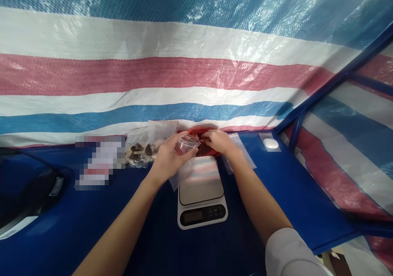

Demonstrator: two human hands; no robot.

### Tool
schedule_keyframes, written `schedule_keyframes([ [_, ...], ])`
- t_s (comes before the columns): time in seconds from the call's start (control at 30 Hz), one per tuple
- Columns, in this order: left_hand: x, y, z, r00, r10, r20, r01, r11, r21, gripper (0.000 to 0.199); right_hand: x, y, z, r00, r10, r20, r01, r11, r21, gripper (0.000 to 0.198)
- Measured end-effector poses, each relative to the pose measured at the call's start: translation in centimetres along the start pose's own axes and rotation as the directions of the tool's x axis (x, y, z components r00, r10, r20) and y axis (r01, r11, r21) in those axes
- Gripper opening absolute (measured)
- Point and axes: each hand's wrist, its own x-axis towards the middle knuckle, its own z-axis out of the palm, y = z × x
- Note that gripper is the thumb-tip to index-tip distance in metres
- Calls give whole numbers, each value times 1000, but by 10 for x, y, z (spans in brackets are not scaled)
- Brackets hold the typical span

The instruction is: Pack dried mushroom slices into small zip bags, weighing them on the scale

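Clear bag: its mouth is being held open by the left hand [168, 156], beside the red container [198, 129] near the middle of the far edge of the tabletop [282, 194]; whether anything is lying inside it cannot be told.
Filled bags [138, 152]: pale and brown pieces are being held in them along the far edge, left of the container; judging by their look, this portion is standing finished.
Small bag [270, 143]: a round white item is being enclosed in it, toward the far right corner.
Flat bags [242, 151]: these are lying by the far edge, partly hidden by the right forearm, and are seemingly waiting unfilled.
Scale [202, 186]: no load is being seen plainly on its plate, and no digits are being shown legibly; weighing is probably being left undone so far.
Left fingers: they are being curled around the bag, with the thumb lying along the near side of its mouth.
Right fingers: from the right hand [220, 142] they are being pointed down narrowly over the container; whether a piece is being pinched cannot be told.
Forearms: both are being stretched toward the far edge, the left one slanting inward from the left, the right one from the right, with the scale between them.
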Motion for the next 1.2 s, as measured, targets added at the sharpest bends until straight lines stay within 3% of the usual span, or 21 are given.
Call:
schedule_keyframes([
  [0.3, 0, 0, 5, 1000, -5, 21, 5, 1000, 24, 59, -1, 3, 1, 997, -61, -46, 64, 996, 60, 30],
  [0.43, 0, -2, 5, 1000, 4, 12, -4, 1000, 25, 58, -4, 6, -3, 992, -93, -89, 109, 975, 192, 28],
  [0.5, 0, -2, 5, 1000, 4, 14, -4, 999, 33, 59, -7, 8, -8, 980, -141, -137, 181, 923, 341, 24],
  [0.63, 0, -2, 6, 999, 7, 36, -9, 998, 55, 64, -19, 5, -25, 946, -183, -268, 315, 715, 624, 20],
  [0.77, -1, 2, 9, 997, 47, 60, -50, 997, 61, 69, -31, -2, -42, 907, -270, -324, 422, 567, 708, 20],
  [0.87, -2, 4, 13, 995, 65, 76, -70, 996, 63, 71, -38, -9, -50, 891, -343, -297, 450, 588, 672, 20],
  [1.07, -4, 5, 18, 985, 147, 91, -150, 988, 35, 67, -47, -25, -60, 905, -381, -188, 423, 772, 475, 19],
  [1.2, -5, 7, 17, 979, 151, 135, -154, 988, 9, 60, -49, -32, -61, 901, -392, -186, 433, 804, 407, 19],
])
